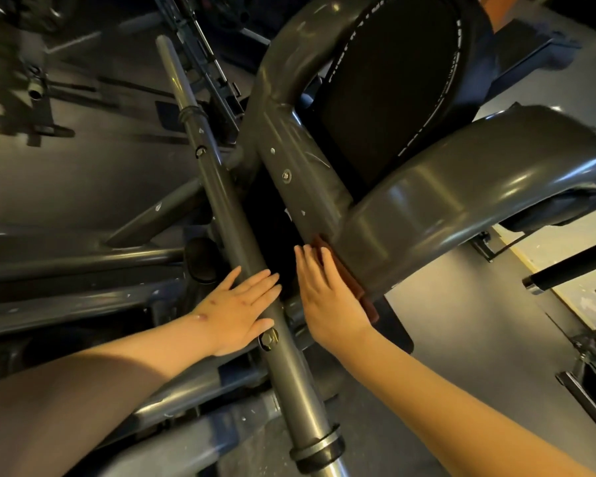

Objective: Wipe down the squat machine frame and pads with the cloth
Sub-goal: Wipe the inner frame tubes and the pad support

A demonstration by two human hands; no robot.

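The squat machine's grey frame (303, 187) runs diagonally through the view, with a curved grey arm (461, 201) branching to the right. A black back pad (393, 84) sits between the curved tubes at the top. My right hand (327, 297) lies flat with straight fingers and presses a reddish-brown cloth (355, 287) against the lower end of the curved arm. Most of the cloth is hidden under the hand. My left hand (241, 311) rests flat with spread fingers on a long grey bar (227, 215) beside a hex bolt (269, 339).
More grey frame tubes (83, 263) cross at the left and bottom. A black-gripped handle (572, 266) juts in at the right. Grey floor (479, 356) with a pale strip lies to the right, and other gym gear stands at the back left.
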